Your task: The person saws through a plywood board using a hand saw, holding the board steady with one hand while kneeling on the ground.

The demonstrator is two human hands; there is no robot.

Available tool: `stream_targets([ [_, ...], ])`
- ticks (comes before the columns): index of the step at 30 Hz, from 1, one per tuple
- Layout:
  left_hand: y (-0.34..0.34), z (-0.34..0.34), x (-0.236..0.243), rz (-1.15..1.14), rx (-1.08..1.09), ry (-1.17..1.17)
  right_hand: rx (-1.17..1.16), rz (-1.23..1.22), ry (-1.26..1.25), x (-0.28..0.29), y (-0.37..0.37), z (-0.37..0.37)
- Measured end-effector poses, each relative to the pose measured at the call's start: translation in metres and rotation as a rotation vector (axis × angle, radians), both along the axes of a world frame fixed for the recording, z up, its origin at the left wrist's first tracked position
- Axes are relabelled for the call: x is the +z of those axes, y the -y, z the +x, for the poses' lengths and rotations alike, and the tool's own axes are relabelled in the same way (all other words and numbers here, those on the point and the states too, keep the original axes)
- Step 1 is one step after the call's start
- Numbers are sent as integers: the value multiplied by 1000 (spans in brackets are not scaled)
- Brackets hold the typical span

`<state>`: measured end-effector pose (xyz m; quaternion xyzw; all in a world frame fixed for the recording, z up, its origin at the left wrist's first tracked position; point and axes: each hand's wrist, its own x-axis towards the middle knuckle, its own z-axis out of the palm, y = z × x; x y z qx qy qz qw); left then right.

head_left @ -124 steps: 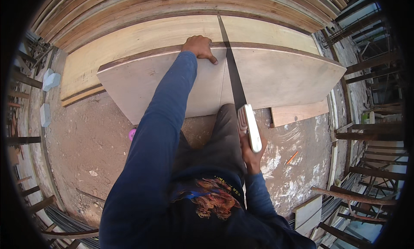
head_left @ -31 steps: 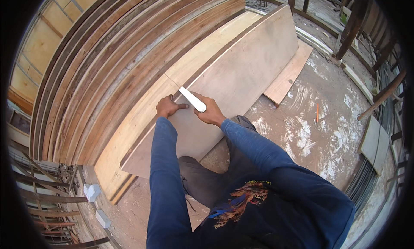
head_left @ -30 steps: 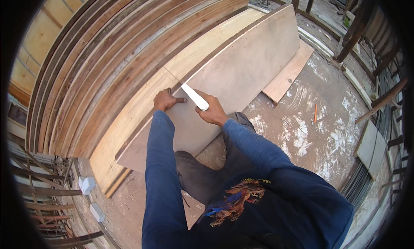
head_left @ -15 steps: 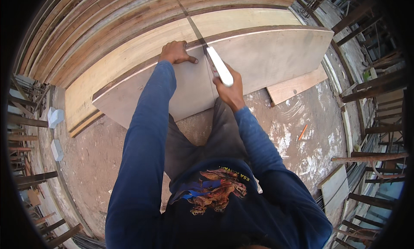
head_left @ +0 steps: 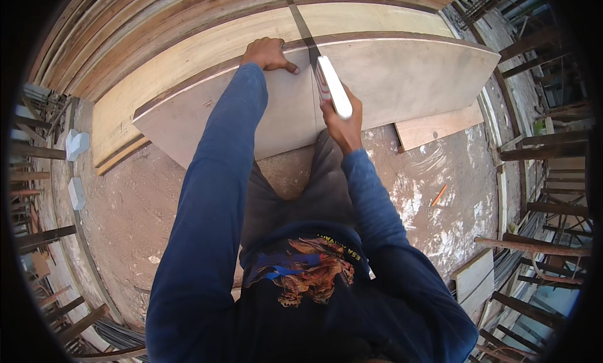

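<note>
Tapered saw [head_left: 313,50], smooth wooden board [head_left: 402,74]

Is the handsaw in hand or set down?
In hand: the right hand wraps the handsaw handle, and the dark blade crosses the far edge of the wooden panel.

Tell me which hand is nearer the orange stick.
Right: the right hand, gripping the white saw handle, is left of and beyond the orange stick; the left hand, on the panel, is farther left.
</note>
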<state>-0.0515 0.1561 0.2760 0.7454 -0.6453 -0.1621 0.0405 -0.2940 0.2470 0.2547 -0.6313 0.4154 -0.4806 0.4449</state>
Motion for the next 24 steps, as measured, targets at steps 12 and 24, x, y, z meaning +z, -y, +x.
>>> stream_targets([
  [12,3,25,1,29,28,15,71,54,-113,1,-125,-81],
  [24,-1,34,-5,30,60,-20,92,88,-218,-2,-179,-124],
])
